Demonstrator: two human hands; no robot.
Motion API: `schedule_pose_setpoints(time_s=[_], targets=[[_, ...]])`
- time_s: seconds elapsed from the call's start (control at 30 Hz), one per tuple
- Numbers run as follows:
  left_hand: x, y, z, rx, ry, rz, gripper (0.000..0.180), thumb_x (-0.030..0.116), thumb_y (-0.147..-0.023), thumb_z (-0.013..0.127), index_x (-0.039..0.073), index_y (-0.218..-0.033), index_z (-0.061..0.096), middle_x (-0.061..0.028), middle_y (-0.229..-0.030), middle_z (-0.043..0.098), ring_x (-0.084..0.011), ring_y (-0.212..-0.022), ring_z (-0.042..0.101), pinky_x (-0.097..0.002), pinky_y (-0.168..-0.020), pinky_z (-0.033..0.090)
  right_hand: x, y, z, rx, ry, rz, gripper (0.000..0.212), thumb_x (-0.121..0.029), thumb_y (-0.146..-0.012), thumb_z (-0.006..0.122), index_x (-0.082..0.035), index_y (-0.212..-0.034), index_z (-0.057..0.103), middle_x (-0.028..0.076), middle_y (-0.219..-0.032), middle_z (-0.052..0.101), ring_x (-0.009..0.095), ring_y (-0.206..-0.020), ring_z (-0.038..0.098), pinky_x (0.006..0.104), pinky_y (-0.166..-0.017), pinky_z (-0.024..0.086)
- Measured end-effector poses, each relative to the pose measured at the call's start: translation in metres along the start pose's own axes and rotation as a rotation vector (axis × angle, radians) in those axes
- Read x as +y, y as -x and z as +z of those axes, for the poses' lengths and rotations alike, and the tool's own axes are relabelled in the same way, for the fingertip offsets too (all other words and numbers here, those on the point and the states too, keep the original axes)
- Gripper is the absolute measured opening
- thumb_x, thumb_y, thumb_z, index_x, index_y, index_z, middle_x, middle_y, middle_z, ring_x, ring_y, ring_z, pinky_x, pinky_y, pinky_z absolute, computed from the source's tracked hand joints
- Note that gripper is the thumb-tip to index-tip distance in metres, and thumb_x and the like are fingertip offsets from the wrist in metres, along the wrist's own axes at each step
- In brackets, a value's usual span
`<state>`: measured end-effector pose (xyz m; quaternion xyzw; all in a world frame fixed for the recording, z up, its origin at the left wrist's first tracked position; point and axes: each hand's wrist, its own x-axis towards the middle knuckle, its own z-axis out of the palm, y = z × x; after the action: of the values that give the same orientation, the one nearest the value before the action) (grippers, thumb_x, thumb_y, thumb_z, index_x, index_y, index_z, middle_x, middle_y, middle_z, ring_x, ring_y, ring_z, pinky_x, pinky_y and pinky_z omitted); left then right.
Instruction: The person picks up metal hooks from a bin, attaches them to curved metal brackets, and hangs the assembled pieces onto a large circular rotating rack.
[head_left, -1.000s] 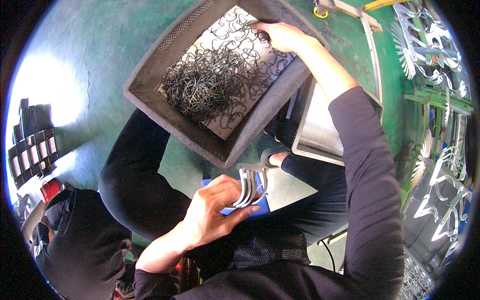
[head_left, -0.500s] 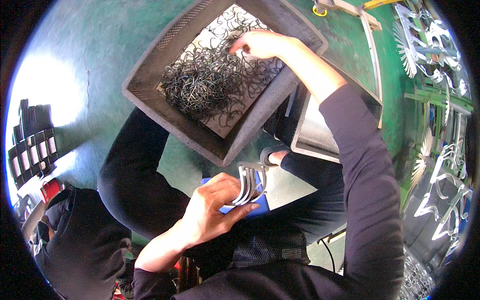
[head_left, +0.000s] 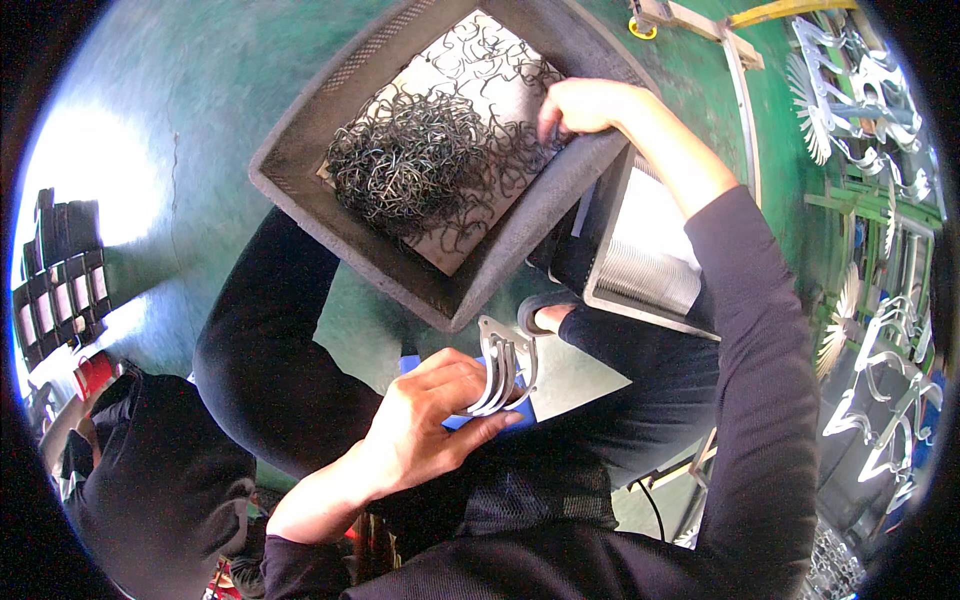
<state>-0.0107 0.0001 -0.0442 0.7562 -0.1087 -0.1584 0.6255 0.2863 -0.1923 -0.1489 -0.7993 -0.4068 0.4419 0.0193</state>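
My left hand (head_left: 420, 415) is closed around several curved, silver-grey metal pieces (head_left: 507, 370), hook-shaped and nested side by side, above my lap. My right hand (head_left: 592, 106) reaches over the right wall of a grey plastic crate (head_left: 290, 190). Its fingers are bent down, their tips inside the crate beside that wall; what they hold, if anything, is hidden. Inside lies a tangled heap of dark curved wire hooks (head_left: 400, 165), left of my right hand. More loose hooks (head_left: 480, 45) are scattered over the pale sheet on the bottom.
Right of the crate stands a second bin (head_left: 650, 240) with rows of thin metal pieces. Bent metal parts (head_left: 880, 400) hang on racks along the right. Another person in black (head_left: 150, 480) is at lower left, near stacked dark boxes (head_left: 65, 280). Something blue (head_left: 520, 412) shows beneath my left hand.
My right hand has moved right, from the middle of the scattered hooks to the crate's right wall. My left hand keeps its hold on the curved metal pieces, which have tilted slightly.
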Motion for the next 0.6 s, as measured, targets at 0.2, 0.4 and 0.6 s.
schedule_pose_setpoints(time_s=[0.2, 0.4, 0.6], targets=[[-0.001, -0.001, 0.0, -0.023, -0.01, -0.015, 0.019, 0.008, -0.069, 0.074, 0.001, -0.082, 0.062, -0.0094, -0.08, 0.062, -0.0261, -0.077, 0.059, -0.0339, -0.071, 0.048, -0.008, -0.008, 0.011, 0.539, 0.005, 0.124, 0.065, 0.0, -0.074, 0.047, -0.015, -0.136, 0.031, 0.02, -0.098, 0.062, 0.034, -0.094, 0.059, 0.0418, -0.082, 0.046], [0.004, -0.003, -0.001, -0.036, 0.004, -0.028, 0.018, 0.008, -0.069, 0.074, 0.001, -0.082, 0.062, -0.0098, -0.081, 0.062, -0.026, -0.077, 0.059, -0.034, -0.071, 0.048, -0.032, -0.022, 0.0, 0.167, 0.082, 0.296, 0.079, 0.001, -0.076, 0.042, -0.025, -0.144, 0.011, 0.018, -0.115, 0.057, 0.031, -0.102, 0.058, 0.0393, -0.08, 0.049], [0.004, -0.002, -0.004, -0.048, 0.032, -0.018, 0.02, 0.008, -0.069, 0.074, 0.0, -0.082, 0.062, -0.0102, -0.082, 0.062, -0.026, -0.078, 0.059, -0.0339, -0.071, 0.048, -0.03, -0.014, 0.02, 0.22, 0.0, 0.268, 0.076, -0.003, -0.073, 0.043, -0.001, -0.141, 0.01, 0.022, -0.104, 0.06, 0.033, -0.096, 0.06, 0.0406, -0.079, 0.048]])
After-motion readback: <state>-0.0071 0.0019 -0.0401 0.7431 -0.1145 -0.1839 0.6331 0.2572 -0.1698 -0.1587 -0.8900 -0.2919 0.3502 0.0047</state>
